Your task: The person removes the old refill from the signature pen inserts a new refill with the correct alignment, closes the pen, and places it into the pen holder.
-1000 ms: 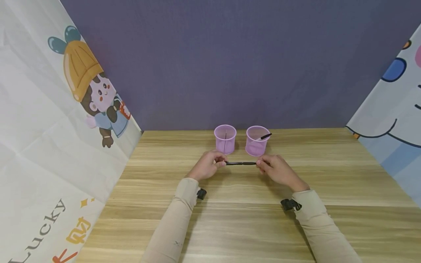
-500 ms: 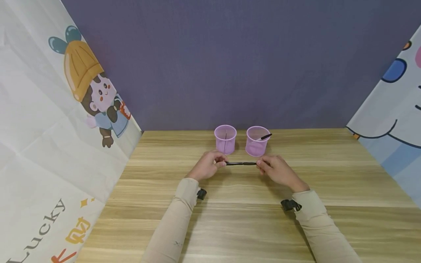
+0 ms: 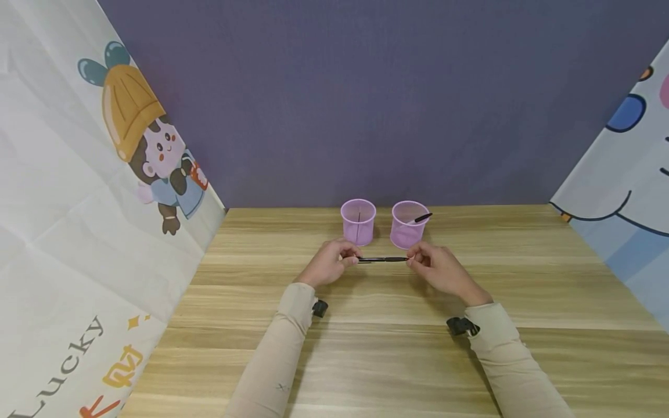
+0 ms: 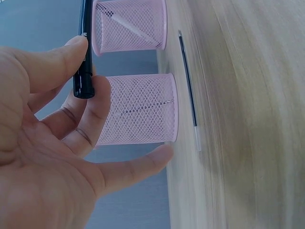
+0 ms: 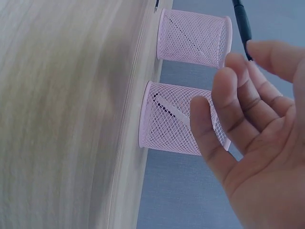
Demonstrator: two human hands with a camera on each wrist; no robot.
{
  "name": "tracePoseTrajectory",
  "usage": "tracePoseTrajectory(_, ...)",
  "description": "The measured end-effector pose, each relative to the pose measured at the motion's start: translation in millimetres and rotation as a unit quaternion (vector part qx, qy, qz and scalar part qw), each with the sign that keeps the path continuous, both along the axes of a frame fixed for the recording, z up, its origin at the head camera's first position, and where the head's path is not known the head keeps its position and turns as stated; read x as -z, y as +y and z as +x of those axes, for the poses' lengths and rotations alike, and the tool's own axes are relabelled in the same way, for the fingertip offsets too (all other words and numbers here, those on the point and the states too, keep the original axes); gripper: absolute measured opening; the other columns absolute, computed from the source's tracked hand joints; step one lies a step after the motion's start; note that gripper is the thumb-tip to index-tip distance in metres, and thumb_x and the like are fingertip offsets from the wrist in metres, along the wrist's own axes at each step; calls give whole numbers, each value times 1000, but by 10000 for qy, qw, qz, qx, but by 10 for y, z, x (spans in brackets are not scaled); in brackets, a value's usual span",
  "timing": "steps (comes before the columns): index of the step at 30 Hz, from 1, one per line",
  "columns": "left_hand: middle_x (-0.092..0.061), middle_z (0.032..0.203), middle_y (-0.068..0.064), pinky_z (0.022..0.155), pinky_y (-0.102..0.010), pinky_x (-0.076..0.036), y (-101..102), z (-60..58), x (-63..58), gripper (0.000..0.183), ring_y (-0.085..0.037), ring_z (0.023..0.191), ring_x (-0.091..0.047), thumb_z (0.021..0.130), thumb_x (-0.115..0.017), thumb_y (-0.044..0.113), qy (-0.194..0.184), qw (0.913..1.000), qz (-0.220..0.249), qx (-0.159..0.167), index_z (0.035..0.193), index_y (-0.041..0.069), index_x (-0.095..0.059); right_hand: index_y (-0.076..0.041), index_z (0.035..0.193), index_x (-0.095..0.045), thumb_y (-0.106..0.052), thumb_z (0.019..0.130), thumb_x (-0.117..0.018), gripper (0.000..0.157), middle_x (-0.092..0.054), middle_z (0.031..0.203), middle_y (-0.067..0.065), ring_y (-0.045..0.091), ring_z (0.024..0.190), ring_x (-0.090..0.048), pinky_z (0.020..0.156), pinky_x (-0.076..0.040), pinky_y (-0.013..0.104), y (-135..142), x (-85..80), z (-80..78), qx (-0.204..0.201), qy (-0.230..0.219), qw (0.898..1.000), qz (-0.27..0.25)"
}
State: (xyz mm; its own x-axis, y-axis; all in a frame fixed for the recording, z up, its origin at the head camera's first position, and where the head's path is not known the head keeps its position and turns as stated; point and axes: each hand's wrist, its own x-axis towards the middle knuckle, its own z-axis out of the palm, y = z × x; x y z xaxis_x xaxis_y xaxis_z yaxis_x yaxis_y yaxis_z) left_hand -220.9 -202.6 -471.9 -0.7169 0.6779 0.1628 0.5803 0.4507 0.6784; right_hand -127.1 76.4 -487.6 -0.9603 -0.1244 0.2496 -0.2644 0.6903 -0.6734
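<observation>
A black pen [image 3: 384, 259] lies level across the gap between my hands, above the table. My left hand [image 3: 328, 262] pinches its blunt end between thumb and fingers, clear in the left wrist view. At the pointed end, my right hand [image 3: 441, 271] pinches the tip with thumb and index finger; the other fingers are bent loosely. A pen refill [image 4: 188, 78], dark with a clear end, rests on the table near the pen holders in the left wrist view. Behind my hands stand a left pink mesh pen holder [image 3: 358, 232] and a right pink mesh pen holder [image 3: 405, 237].
Inside the left holder leans a thin dark rod [image 3: 358, 223]. A white stick with a black end [image 3: 423, 217] leans in the right holder. The wooden table [image 3: 376, 360] meets a dark backdrop [image 3: 376, 104] behind the holders. Printed cloths hang at both sides.
My right fingers have shifted slightly at the pen's tip, the index finger a little higher, and more of that end shows. The left hand and the holders stay in place.
</observation>
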Motion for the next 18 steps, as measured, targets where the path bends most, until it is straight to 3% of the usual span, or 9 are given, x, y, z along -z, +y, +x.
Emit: tracePoseTrajectory(18,-67,96,-2,82,-27,-51,-2,-11,12,12,-12,89,-58,97,-68,7,43,9999,-95,-72,106,10,-74,-7,96,-67,-15,99,-67,9,-65,78,-1,7,69,-54,63,-48,23,-9,21,2,-64,2,10000,-10)
